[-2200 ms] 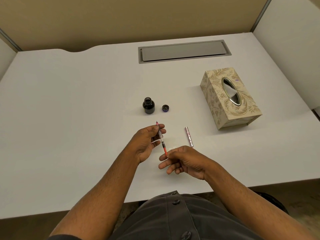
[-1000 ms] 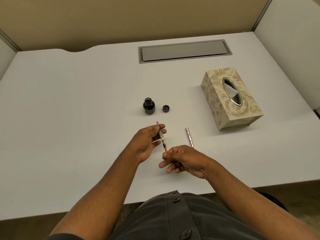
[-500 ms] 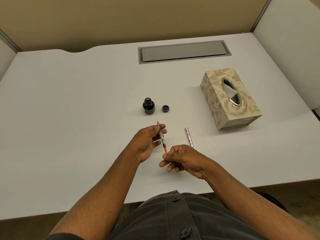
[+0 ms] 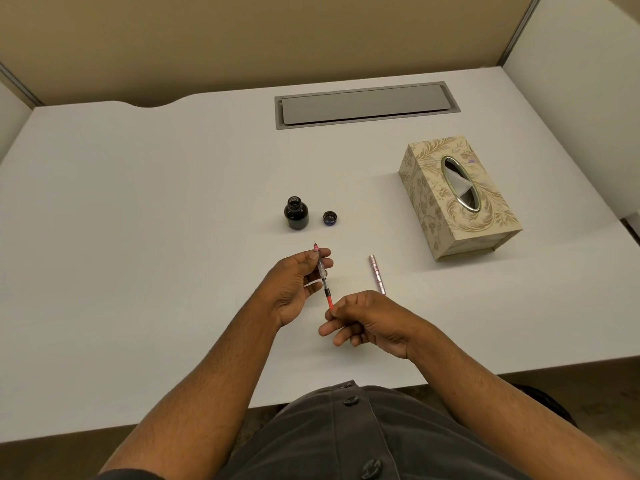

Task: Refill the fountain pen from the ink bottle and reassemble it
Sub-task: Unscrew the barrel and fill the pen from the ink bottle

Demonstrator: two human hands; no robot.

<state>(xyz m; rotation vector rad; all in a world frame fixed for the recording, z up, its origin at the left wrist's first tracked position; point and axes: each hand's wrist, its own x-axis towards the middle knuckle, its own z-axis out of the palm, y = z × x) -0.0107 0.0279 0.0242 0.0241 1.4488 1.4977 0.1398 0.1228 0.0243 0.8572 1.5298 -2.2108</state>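
My left hand (image 4: 298,282) grips the front section of the fountain pen (image 4: 324,279) just above the desk, nib pointing away toward the ink bottle. A clear converter with a red end knob sticks out toward me. My right hand (image 4: 367,320) pinches that red knob between thumb and fingertips. The open ink bottle (image 4: 296,214), dark and full, stands a little beyond the nib. Its cap (image 4: 330,218) lies just to its right. The pink pen barrel (image 4: 376,274) lies on the desk to the right of my hands.
A patterned tissue box (image 4: 457,199) stands at the right on the white desk (image 4: 138,237). A grey cable tray lid (image 4: 367,105) is set into the desk at the back. Partition walls close off the back and sides.
My right hand has crept slightly up along the red converter knob and its fingers have shifted round it. The left hand and pen have stayed where they were.
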